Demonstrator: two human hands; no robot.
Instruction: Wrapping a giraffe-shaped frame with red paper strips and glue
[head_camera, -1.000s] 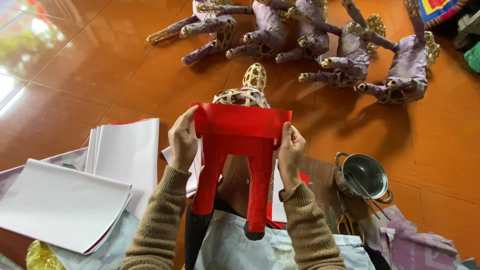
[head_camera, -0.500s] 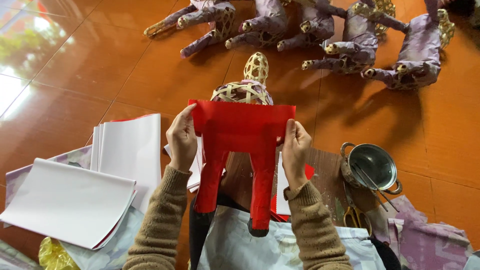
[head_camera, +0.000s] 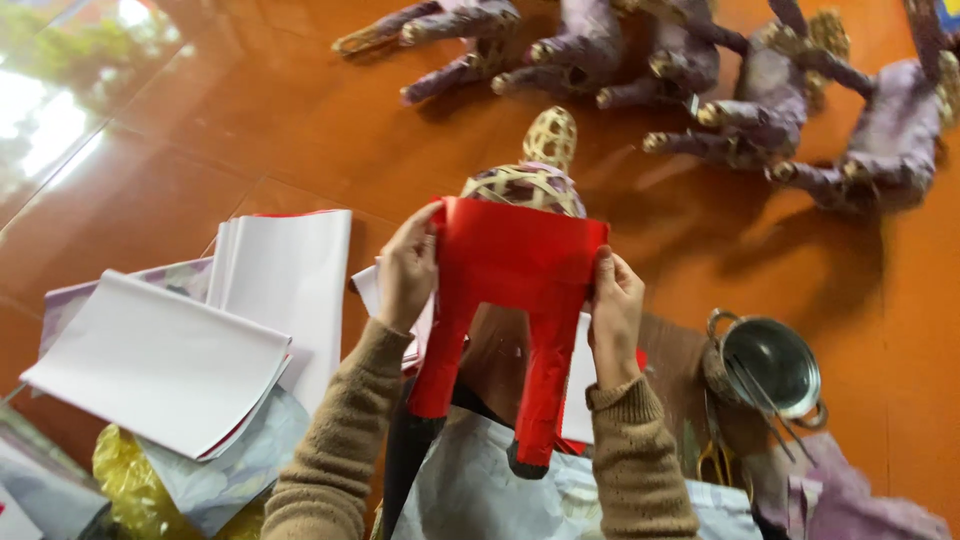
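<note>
- White paper stack (head_camera: 170, 365) on floor, left
- Left hand (head_camera: 407, 272) pinching left edge of red paper (head_camera: 515, 270); paper wraps woven animal frame (head_camera: 525, 180), held between both hands
- Right hand (head_camera: 617, 310) pinching right edge
- Metal pot (head_camera: 775, 365), right; thin metal rods inside

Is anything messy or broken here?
Nothing looks broken. The white paper stacks lie fanned out and askew on the floor, over crumpled wrapping. The red-covered figure held by the left hand and right hand has its woven head uncovered.
</note>
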